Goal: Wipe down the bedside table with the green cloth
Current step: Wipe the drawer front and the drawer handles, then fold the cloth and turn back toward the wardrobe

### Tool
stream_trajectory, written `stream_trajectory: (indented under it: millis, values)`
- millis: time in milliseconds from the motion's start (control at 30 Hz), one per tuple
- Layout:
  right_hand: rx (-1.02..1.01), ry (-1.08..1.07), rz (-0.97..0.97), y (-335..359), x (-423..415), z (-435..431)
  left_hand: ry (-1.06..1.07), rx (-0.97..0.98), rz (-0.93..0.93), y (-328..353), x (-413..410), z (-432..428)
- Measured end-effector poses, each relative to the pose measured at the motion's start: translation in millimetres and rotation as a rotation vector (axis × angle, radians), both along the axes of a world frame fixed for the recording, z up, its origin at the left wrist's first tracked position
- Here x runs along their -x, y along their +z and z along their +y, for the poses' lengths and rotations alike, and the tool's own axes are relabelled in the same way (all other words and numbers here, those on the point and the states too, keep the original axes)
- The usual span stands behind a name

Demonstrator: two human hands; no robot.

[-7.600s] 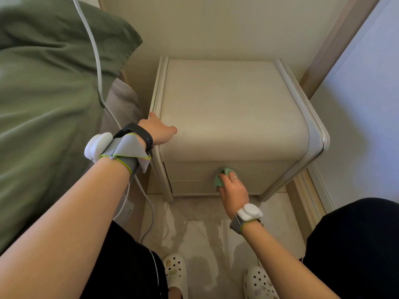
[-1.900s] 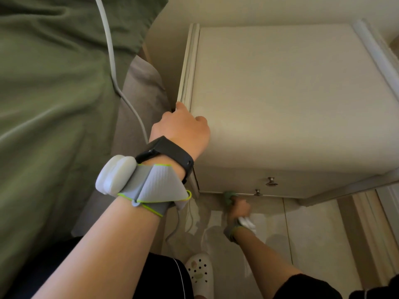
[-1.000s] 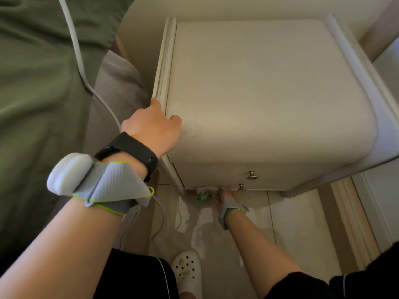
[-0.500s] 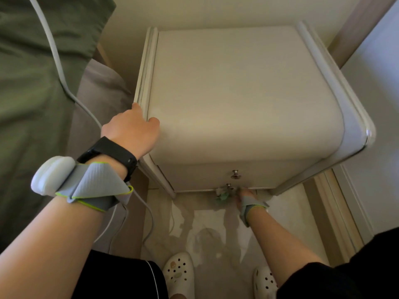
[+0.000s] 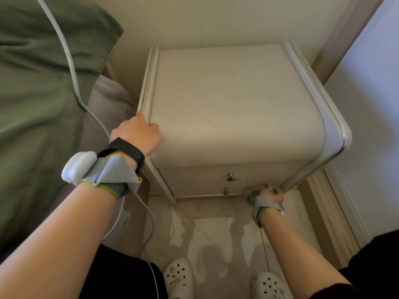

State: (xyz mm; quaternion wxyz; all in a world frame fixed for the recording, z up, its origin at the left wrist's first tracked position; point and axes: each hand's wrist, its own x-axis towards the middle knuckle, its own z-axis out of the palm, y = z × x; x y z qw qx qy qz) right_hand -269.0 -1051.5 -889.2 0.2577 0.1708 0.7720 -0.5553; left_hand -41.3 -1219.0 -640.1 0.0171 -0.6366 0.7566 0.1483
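Note:
The cream bedside table [image 5: 233, 108] fills the middle of the head view, with two small metal knobs [image 5: 231, 177] on its front. My right hand [image 5: 272, 194] is low at the bottom right corner of the front, closed on the green cloth [image 5: 251, 196], which is pressed against the lower edge. Only a small part of the cloth shows beside my fingers. My left hand [image 5: 138, 135] rests on the table's front left corner, fingers curled over the edge.
A bed with a green cover [image 5: 36, 104] lies at the left, with a white cable [image 5: 71, 67] trailing across it to the floor. A wall [image 5: 371, 104] stands close on the right. My white clogs [image 5: 179, 277] are on the glossy tiled floor.
My right hand has carried the cloth along the bottom edge of the front from the left side to the right corner. My left hand has stayed on the left corner.

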Motion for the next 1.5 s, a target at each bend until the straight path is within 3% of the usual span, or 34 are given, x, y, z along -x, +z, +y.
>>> stream_trajectory:
  millis: [133,233,367,500,767,933,1067,1167,1267,1500]
  values:
    - [0.028,-0.136,0.228,46,-4,2,0.053,-0.102,0.141,3,-4,5]
    - [0.169,-0.132,0.336,90,-4,7,0.084,-0.169,0.309,11,-8,20]
    - [0.389,-0.114,0.493,173,-15,17,0.08,-0.118,0.503,34,-5,54]
    - [0.498,0.119,0.671,254,-26,26,-0.028,-0.055,0.666,70,9,79]
    - [0.665,0.552,0.824,382,-7,-9,-0.389,-0.086,0.974,157,75,85]
    - [0.825,0.779,0.742,427,25,-73,-0.498,-0.224,1.212,185,129,39]
    - [1.115,0.888,0.469,464,62,-136,-0.538,-0.224,1.35,215,172,-21]
    - [1.069,0.87,0.516,510,86,-180,-0.45,-0.156,1.375,257,197,-66]
    - [0.883,0.872,0.661,564,101,-204,-0.384,-0.122,1.39,308,213,-93]
    - [0.626,1.023,0.831,709,126,-189,-0.294,-0.152,1.36,453,231,-86]
